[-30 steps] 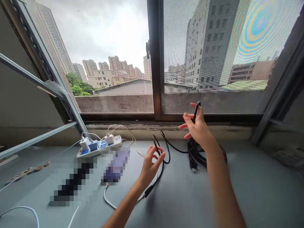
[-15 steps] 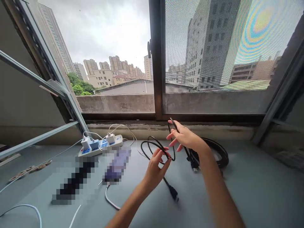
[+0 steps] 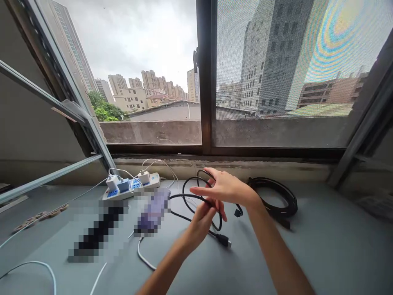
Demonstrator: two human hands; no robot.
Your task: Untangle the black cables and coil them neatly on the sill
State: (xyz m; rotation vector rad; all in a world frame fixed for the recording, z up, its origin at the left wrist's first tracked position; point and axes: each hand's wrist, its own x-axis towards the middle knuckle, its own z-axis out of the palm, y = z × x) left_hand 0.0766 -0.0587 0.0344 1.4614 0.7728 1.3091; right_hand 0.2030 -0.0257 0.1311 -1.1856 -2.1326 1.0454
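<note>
A thin black cable (image 3: pixel 190 192) is looped in the air above the grey sill (image 3: pixel 322 254), in front of the window. My left hand (image 3: pixel 201 219) is closed around the gathered loops from below. My right hand (image 3: pixel 225 188) lies across the top of the loops, index finger stretched left, other fingers curled on the cable. One plug end (image 3: pixel 224 240) rests on the sill under my hands; another small plug (image 3: pixel 238 212) hangs by my right wrist.
A coiled thicker black cable (image 3: pixel 276 196) lies at the right near the window frame (image 3: pixel 205 102). A white power strip (image 3: pixel 132 186) with chargers and white cords sits at the left. Two blurred-out objects (image 3: pixel 123 223) lie left of my hands.
My right hand came down and left from near the window to meet my left hand. The cable now forms more loops held between both hands, and its plug end slid on the sill.
</note>
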